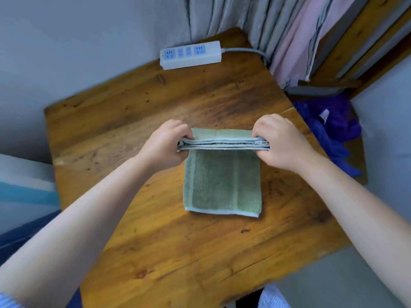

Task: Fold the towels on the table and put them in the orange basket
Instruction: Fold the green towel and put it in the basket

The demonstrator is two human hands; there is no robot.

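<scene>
Left hand (165, 144) & right hand (281, 142) each pinch an end of the green towel (222, 181), its far edge lifted mid-fold over the wooden table (138, 103); stacked layers may slip & skew if either pinch loosens; basket not in view.

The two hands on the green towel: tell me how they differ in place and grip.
The left hand pinches the left end of the green towel at its lifted layered edge; the right hand pinches the right end. The left hand's thumb sits below the layers toward the camera, while the right hand's knuckles curl over them. Both hold the same edge above the wooden table.
</scene>
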